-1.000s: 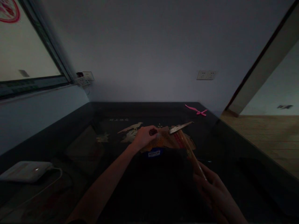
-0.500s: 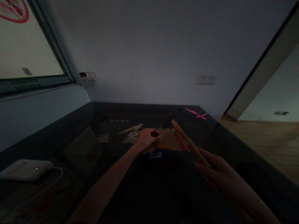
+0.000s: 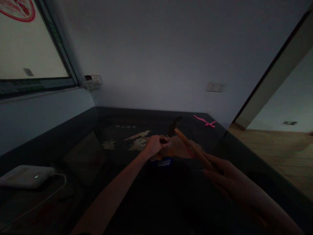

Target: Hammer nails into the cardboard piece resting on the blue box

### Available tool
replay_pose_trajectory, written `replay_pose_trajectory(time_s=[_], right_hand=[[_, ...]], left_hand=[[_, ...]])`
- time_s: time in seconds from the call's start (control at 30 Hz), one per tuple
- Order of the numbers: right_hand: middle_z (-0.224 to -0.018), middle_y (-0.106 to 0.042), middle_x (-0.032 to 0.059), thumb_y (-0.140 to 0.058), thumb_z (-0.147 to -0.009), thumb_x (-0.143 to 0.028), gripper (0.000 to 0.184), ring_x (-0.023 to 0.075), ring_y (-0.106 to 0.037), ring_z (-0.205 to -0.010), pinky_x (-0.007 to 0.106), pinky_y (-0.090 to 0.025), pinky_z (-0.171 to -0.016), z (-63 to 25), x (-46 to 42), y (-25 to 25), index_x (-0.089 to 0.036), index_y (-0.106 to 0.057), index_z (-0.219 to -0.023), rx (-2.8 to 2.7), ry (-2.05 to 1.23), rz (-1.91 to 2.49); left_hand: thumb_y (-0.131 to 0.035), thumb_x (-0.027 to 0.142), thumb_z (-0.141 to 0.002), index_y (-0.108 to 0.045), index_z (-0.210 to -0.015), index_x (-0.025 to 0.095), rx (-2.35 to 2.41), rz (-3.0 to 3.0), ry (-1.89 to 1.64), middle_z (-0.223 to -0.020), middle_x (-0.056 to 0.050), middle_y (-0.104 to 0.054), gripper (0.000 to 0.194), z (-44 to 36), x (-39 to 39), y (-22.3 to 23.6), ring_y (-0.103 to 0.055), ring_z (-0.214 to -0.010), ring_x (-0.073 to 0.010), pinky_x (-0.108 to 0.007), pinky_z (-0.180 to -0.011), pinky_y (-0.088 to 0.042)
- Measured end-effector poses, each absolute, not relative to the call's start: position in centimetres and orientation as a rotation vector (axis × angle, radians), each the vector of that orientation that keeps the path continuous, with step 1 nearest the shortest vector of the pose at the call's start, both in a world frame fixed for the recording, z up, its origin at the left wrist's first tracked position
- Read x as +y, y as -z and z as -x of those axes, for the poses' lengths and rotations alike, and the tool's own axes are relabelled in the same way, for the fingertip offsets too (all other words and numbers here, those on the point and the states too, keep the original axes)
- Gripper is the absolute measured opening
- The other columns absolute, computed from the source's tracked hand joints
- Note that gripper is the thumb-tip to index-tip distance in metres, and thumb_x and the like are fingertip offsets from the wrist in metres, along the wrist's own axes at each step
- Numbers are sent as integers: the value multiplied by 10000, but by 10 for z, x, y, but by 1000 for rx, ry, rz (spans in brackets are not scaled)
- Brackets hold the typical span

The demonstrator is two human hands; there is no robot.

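My right hand point(image 3: 223, 173) is wrapped round the wooden handle of a hammer point(image 3: 187, 140). The dark hammer head sits just right of my left hand point(image 3: 156, 145), close to its fingertips. Thumb and forefinger of the left hand are pinched together over a patterned tan and reddish piece point(image 3: 177, 147); whatever is between them is too small and dark to make out. Just below that hand, a blue item with a white label point(image 3: 164, 162) lies at the piece's near edge.
The dark glossy table point(image 3: 110, 114) bears a printed bird and flowers. A pink ribbon point(image 3: 206, 122) lies near its far right corner. On the left is a white power bank point(image 3: 26, 176) with a cable. Wall sockets point(image 3: 215, 86) are behind.
The hammer head has moved slightly down and left, closer to my left fingertips. The left hand keeps its pinch in nearly the same spot. The view has shifted a little.
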State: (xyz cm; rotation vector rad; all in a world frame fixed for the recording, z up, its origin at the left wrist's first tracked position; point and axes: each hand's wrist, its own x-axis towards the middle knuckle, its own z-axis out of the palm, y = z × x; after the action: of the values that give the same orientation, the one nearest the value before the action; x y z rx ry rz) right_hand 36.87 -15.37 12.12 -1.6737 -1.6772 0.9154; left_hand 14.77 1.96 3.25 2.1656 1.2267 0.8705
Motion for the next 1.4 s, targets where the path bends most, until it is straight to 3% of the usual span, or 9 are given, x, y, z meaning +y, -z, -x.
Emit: replay_pose_trajectory(time_s=[0.43, 0.67, 0.83, 0.97, 1.13, 1.4], right_hand=[[-578, -522, -38, -567, -764, -377, 576, 102, -464, -425, 188, -349, -346, -366, -154, -119, -205, -467, -1304, -1672, -1116, 1660], [-897, -657, 54, -600, -748, -365, 519, 176, -604, -729, 242, -497, -572, -370, -150, -119, -182, -551, -1232, -1723, -993, 1596], [-709, -624, 12, -575, -767, -382, 565, 140, -567, -560, 218, -451, -445, -371, -147, -113, -179, -489, -1287, -1707, -1055, 1643], [-809, -641, 31, -609, -735, -340, 472, 158, -599, -684, 233, -498, -562, -369, -148, -110, -190, -589, -1182, -1694, -1004, 1609], [-545, -504, -47, -563, -767, -400, 572, 96, -448, -396, 183, -351, -324, -370, -153, -113, -203, -474, -1296, -1593, -1147, 1643], [-674, -582, -8, -586, -742, -355, 508, 110, -519, -518, 190, -422, -423, -365, -153, -116, -197, -550, -1224, -1631, -1054, 1663]], left_hand=[[-608, 322, -745, -687, -884, 189, 1252, -2206, -828, -894, -33, -701, 208, -147, 16, -37, -632, -823, -163, -227, -720, -447], [-617, 286, -737, -687, -888, 202, 1229, -2218, -816, -902, -23, -703, 186, -148, 17, -37, -630, -824, -155, -221, -728, -440], [-622, 296, -729, -691, -884, 193, 1241, -2237, -821, -877, -31, -704, 198, -148, 17, -37, -632, -801, -165, -227, -701, -432], [-619, 311, -732, -693, -886, 199, 1262, -2243, -802, -878, -28, -703, 204, -147, 18, -37, -632, -811, -168, -229, -691, -433], [-638, 319, -720, -695, -861, 190, 1259, -2226, -814, -869, -31, -704, 200, -149, 17, -38, -633, -795, -164, -229, -705, -436], [-626, 313, -735, -696, -891, 195, 1257, -2193, -794, -912, -28, -704, 208, -148, 16, -40, -633, -830, -167, -225, -712, -440]])
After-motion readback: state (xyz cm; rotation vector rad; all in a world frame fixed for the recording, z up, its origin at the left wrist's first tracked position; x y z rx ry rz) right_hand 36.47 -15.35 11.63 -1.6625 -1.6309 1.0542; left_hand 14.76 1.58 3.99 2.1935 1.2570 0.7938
